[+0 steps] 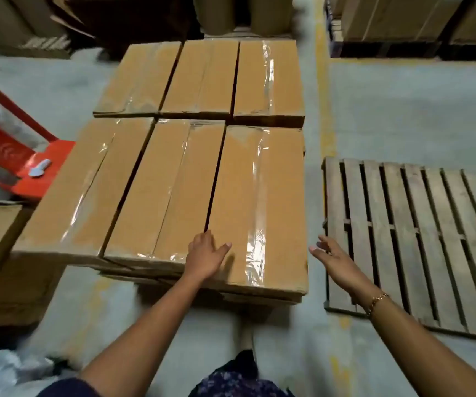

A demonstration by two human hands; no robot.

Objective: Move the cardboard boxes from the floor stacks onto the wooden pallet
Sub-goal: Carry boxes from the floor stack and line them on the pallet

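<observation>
Cardboard box [248,190] sits nearest the wooden pallet [335,210]; my left grip [205,256] lies flat on top and my right grip [332,257] is open alongside. Both are empty, I judge bracketing it for lifting.

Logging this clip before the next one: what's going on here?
A person leans over the boxes stacked on the floor. The left hand lies flat on top of the near right box, fingers at its left edge. The right hand is open in the air beside that box's right side. The pallet to the right has no box on the part in view, so the lift hasn't begun.
</observation>
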